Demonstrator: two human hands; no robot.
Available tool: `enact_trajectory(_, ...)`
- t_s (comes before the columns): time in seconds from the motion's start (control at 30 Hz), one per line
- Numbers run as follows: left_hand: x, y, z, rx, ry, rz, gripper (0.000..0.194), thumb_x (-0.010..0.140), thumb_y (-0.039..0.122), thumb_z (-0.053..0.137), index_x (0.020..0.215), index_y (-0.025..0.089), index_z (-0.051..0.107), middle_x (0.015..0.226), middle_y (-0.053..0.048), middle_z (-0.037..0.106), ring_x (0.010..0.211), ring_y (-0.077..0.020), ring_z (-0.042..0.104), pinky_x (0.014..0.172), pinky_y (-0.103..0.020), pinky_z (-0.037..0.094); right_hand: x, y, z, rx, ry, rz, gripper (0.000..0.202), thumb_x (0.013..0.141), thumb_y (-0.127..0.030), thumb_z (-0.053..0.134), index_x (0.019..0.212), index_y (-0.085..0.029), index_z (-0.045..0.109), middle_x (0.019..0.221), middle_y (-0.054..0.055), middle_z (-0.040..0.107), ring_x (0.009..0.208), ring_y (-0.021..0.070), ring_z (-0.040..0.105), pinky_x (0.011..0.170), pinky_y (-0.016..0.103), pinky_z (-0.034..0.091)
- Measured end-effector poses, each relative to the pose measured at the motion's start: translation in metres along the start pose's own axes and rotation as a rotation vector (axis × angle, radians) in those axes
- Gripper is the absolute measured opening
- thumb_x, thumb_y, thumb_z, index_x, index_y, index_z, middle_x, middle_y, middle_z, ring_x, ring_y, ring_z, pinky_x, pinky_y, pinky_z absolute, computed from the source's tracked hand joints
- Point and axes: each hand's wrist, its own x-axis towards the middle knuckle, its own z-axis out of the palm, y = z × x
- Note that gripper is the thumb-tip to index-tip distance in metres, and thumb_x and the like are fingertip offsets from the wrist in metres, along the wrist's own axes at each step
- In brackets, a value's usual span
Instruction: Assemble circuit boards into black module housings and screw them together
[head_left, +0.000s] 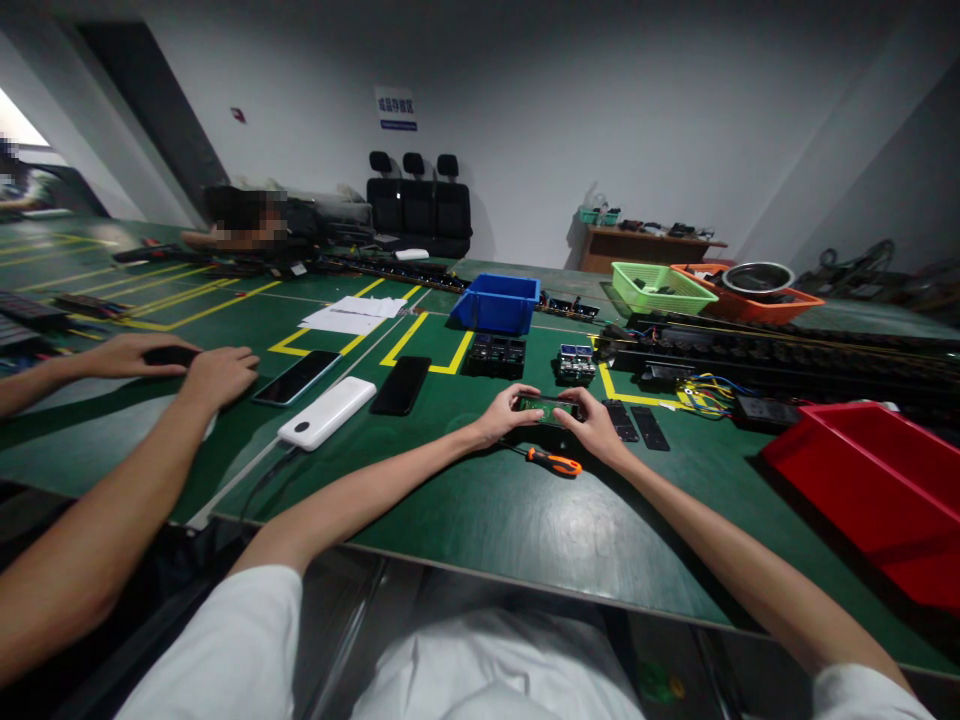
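Observation:
Between my two hands is a green circuit board in a dark frame, raised a little over the green table. My left hand grips its left end, thumb on the near side. The right end is pinched by my right hand. Just below them lies an orange and black screwdriver, its shaft pointing left. Two flat black plates rest beside my right hand. Beyond the board stand a small stack of metal-edged modules and a group of black modules.
To the left lie a black phone, a white power bank and another phone. A co-worker's hands are farther left. A blue bin stands ahead, a red bin at right, near wires.

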Motion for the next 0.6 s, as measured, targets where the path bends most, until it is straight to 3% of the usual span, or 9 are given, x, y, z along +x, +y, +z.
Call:
enact_trajectory(0.23,0.0027,-0.0037,-0.0002,-0.058,0.031,-0.018,0.051,0.065,0.030,0.078,0.109,0.015,0.056,0.107,-0.007,0.056,0.092,-0.0173,0.060,0.085,-0.042,0.053,0.0007,0.0036,-0.0007,0.031,-0.016,0.020,0.031,0.084,-0.041,0.053,0.106,-0.020,0.059,0.094,0.004,0.065,0.071,0.0175,0.055,0.064,0.030,0.044)
enact_trajectory(0.4,0.0035,-0.0044,-0.0009,-0.077,0.028,-0.010,0.051,0.066,0.029,0.078,0.109,0.015,0.056,0.109,-0.007,0.054,0.095,-0.0183,0.059,0.087,-0.045,0.052,0.0004,0.0067,0.0012,0.070,-0.005,0.016,0.030,0.085,-0.039,0.052,0.107,-0.020,0.058,0.096,0.005,0.065,0.079,0.0199,0.058,0.068,0.032,0.047)
enact_trajectory(0.6,0.0034,-0.0019,-0.0006,-0.137,-0.001,-0.037,0.047,0.068,0.027,0.076,0.109,0.015,0.055,0.109,-0.006,0.054,0.096,-0.0177,0.059,0.091,-0.045,0.050,-0.0003,0.0046,0.0020,0.111,0.011,0.034,0.033,0.084,-0.043,0.052,0.107,-0.020,0.058,0.093,0.006,0.065,0.076,0.0200,0.058,0.062,0.031,0.049)
